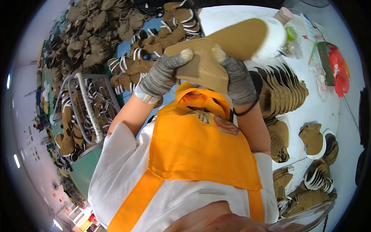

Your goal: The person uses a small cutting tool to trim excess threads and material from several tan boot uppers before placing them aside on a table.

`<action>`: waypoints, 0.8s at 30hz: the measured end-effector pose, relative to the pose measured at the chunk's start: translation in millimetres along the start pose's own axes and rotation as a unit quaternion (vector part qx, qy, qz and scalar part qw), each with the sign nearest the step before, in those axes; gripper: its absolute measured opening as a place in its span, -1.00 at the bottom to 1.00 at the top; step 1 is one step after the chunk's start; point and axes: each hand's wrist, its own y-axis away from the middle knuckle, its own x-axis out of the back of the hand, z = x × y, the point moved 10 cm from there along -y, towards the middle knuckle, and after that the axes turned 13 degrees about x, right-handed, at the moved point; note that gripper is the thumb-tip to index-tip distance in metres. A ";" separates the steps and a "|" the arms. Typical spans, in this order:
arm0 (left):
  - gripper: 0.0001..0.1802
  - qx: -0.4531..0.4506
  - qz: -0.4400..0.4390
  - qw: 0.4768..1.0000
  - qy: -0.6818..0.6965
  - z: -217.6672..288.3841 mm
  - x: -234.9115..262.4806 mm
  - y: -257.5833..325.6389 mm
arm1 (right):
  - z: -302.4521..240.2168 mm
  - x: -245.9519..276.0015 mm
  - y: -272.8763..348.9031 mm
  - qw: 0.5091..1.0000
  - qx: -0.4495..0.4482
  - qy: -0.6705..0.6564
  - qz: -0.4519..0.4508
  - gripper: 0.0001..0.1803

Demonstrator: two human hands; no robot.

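Note:
Both my hands wear grey knit gloves and are raised in front of my chest. Between them is a tan shoe (232, 42) with a white sole, its opening turned toward me. My left hand (162, 75) grips the shoe's tan upper from the left, thumb on top. My right hand (237, 81) clasps the same upper from the right, fingers wrapped over the fabric. Below the hands, an orange vest (197, 143) over a white shirt fills the middle of the view.
A wire cart (87, 104) at left holds several tan shoes. More tan shoes lie heaped (100, 31) beyond it. On the white table (328, 108) at right stand rows of tan uppers (284, 91), a red bag (339, 69) and a bottle (284, 15).

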 end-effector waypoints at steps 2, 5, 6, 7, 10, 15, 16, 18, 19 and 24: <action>-0.47 0.023 0.056 0.998 -0.010 -11.1 27.5 -9.6 | 1.5 10.7 -17.9 0.992 0.005 0.129 -0.005 -0.48; -0.47 0.070 0.186 0.978 0.069 -45.7 62.1 -17.7 | 44.9 54.7 -42.5 0.941 -0.018 0.337 0.033 -0.45; -0.45 0.072 0.216 0.969 0.096 -55.8 69.5 -17.8 | 43.1 67.7 -46.1 0.909 0.014 0.412 0.058 -0.45; -0.45 0.086 0.226 0.961 0.133 -70.8 77.4 -20.9 | 45.8 80.3 -47.3 0.878 -0.018 0.477 0.041 -0.46; -0.47 0.156 0.263 0.939 0.159 -106.4 109.9 -27.0 | 61.7 134.8 -54.0 0.612 0.197 0.758 -0.112 -0.64; -0.53 0.166 0.298 0.936 0.088 -106.6 138.5 -47.9 | -2.6 261.4 -66.2 0.655 -0.081 0.737 0.144 -0.68; -0.51 0.128 0.295 0.946 0.039 -100.3 142.9 -59.0 | -2.2 277.0 -76.8 0.624 -0.095 0.763 0.136 -0.67; -0.45 0.049 0.293 0.953 -0.052 -78.2 143.5 -77.0 | 14.1 298.4 -97.0 0.606 -0.074 0.784 0.114 -0.63; -0.45 0.055 0.307 0.949 -0.047 -72.7 141.5 -82.3 | 24.6 307.6 -105.8 0.609 -0.092 0.780 0.106 -0.62; -0.59 0.018 0.281 0.956 -0.079 -43.2 138.7 -127.3 | 78.6 354.0 -139.7 0.614 -0.184 0.754 0.143 -0.60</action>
